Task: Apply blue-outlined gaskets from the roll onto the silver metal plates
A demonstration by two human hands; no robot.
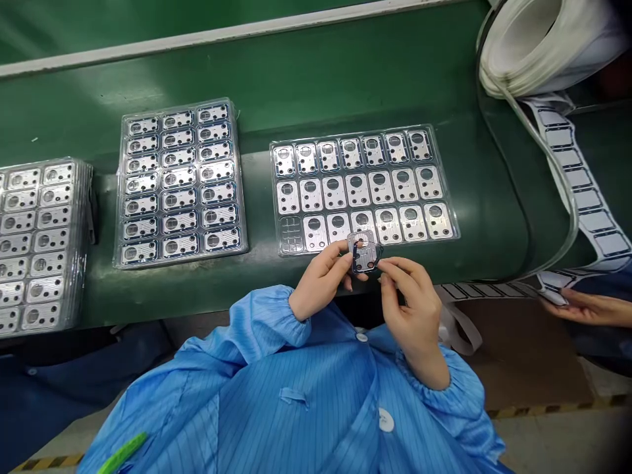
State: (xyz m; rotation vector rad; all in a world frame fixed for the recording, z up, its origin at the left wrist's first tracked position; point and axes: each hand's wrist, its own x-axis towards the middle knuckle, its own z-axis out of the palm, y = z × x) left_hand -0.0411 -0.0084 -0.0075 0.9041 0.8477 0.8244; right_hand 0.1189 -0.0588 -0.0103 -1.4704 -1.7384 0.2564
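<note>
My left hand [323, 276] and my right hand [412, 306] together pinch one small silver metal plate with a round hole [364, 251], held just in front of a clear plastic tray [444, 191]. That tray lies on the green belt [316, 79] and holds three rows of the same plates. Its near-left pocket [291, 234] has no plate in it. Both hands have fingers closed on the plate's edges. Blue striped sleeves cover both of my arms.
A stack of filled trays [180, 181] sits left of centre and another stack [39, 243] at the far left edge. At the right, a large white roll [538, 39] feeds a strip of labels [577, 178]. Another person's hand [587, 308] rests at the right edge.
</note>
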